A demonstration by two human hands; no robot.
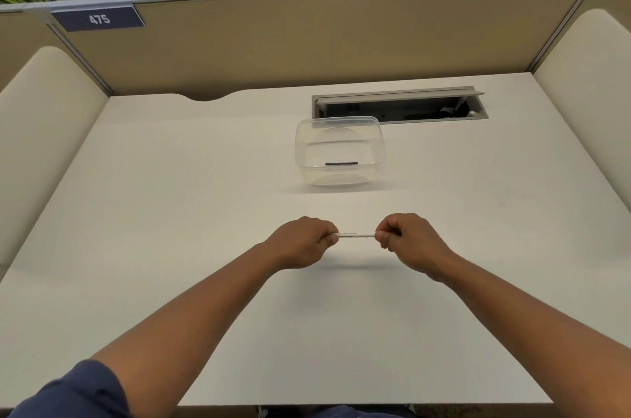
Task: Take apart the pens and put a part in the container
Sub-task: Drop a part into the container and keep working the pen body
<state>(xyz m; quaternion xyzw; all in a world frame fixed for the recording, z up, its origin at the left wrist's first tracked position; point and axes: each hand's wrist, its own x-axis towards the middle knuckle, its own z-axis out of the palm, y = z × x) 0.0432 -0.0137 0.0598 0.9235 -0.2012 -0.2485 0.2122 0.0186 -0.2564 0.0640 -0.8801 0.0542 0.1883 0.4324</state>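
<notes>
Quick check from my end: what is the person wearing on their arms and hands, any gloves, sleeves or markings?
No gloves: the left hand and right hand are bare, with no rings, watch or markings visible. Both forearms are uncovered. A dark blue sleeve shows on the upper left arm at the frame's bottom corner; the right arm's sleeve is out of view.

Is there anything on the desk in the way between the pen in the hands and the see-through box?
No, nothing visible. The left hand and right hand hold the white pen above the desk. The stretch of desk up to the clear container looks bare, and the container has no lid on.
</notes>
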